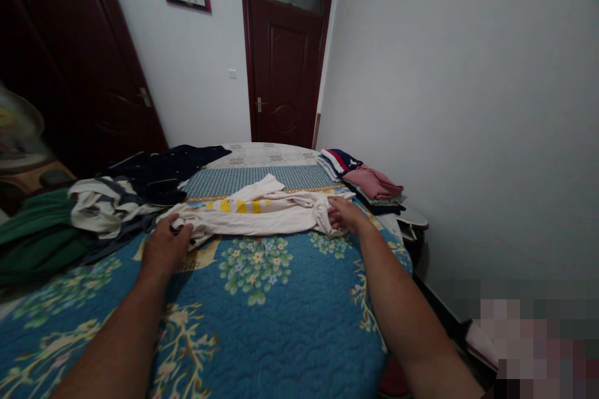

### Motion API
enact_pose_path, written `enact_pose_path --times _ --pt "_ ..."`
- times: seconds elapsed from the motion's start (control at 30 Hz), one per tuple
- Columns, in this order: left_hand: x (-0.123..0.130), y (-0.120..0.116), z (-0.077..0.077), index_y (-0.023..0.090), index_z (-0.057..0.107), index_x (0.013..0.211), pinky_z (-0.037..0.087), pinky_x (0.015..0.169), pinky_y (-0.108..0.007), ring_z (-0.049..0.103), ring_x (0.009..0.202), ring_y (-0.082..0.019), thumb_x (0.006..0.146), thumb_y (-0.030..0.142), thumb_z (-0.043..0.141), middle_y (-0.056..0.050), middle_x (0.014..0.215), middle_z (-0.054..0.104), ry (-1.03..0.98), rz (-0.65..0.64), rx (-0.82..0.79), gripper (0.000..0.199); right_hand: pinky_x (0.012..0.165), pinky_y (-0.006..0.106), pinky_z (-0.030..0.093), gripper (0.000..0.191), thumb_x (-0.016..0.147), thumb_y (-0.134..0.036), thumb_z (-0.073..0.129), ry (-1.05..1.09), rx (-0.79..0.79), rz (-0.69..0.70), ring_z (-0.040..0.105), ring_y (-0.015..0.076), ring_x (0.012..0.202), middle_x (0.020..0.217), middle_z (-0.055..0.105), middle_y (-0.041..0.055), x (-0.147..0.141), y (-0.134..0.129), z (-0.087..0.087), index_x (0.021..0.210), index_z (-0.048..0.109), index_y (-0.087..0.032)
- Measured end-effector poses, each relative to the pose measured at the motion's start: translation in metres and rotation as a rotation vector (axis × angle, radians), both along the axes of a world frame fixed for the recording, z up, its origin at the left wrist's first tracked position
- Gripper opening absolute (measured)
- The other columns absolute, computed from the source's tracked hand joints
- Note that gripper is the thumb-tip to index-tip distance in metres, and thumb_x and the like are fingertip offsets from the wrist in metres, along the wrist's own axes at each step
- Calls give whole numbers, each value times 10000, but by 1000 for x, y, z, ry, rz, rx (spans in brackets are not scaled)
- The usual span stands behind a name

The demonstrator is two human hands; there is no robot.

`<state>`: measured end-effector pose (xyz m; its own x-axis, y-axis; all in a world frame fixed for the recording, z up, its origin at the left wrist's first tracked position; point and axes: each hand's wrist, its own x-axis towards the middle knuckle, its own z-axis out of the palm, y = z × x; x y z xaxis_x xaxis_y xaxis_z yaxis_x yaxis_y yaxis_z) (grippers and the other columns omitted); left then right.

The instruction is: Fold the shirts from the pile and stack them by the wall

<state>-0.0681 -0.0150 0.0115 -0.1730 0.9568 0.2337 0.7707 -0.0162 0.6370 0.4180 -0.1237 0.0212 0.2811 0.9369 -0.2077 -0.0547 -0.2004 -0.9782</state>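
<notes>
A cream-white shirt (262, 222) with a yellow print lies bunched lengthwise across the bed, part of it sticking up toward the far side. My left hand (167, 242) grips its left end, with thumb and fingers closed on the cloth. At the opposite end, my right hand (345, 214) has its fingers curled into the fabric, and some fingertips are hidden in the folds. Beneath the shirt is a blue quilted cover (281, 336) with green and yellow flowers.
Loose clothes lie at left: a green garment (42, 230), a grey-and-white one (100, 206) and a dark navy one (173, 165). Folded clothes (374, 182) are stacked at the far right edge, near the wall. A dark red door (290, 68) stands behind.
</notes>
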Motion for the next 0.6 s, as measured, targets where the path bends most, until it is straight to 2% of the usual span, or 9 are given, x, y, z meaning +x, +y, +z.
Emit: enact_pose_path --times 0.13,0.2,0.27,0.33,0.47,0.6 --pt "0 1 1 142 589 1480 538 1078 -507 686 1252 -415 923 513 589 -218 1396 696 3 10 -6 669 459 228 434 353 1029 -565 570 -67 -187 -12 539 147 497 663 620 2 1 4 -8 1060 625 -218" --pt "-1 3 -1 157 596 1472 548 1057 -509 695 1219 -412 917 522 596 -205 1371 706 6 17 -1 664 448 225 400 387 1022 -592 562 -33 -217 -8 523 148 490 659 635 18 1 6 -8 1018 634 -212" --pt "-2 5 -3 172 596 1469 550 1048 -521 694 1204 -412 910 523 607 -195 1360 709 9 20 12 661 469 225 408 372 986 -580 616 37 -145 2 562 154 531 712 680 30 1 6 -6 1047 658 -216" --pt "-3 8 -5 173 593 1470 548 1049 -529 685 1211 -415 908 522 608 -196 1369 703 15 15 30 662 528 227 456 351 922 -505 712 101 4 -9 632 161 625 812 731 27 2 6 -2 1141 683 -232" --pt "-4 8 -6 161 584 1490 547 1034 -532 685 1195 -421 907 508 598 -206 1361 701 23 17 37 679 595 223 490 595 755 -292 846 152 178 -16 643 131 663 889 747 -17 10 1 5 1326 679 -269" --pt "-5 6 -5 180 606 1492 561 970 -519 711 1075 -405 911 453 568 -175 1207 749 7 44 36 643 607 212 492 619 687 -225 881 172 252 9 626 105 654 853 718 -40 18 -1 6 1285 726 -261"
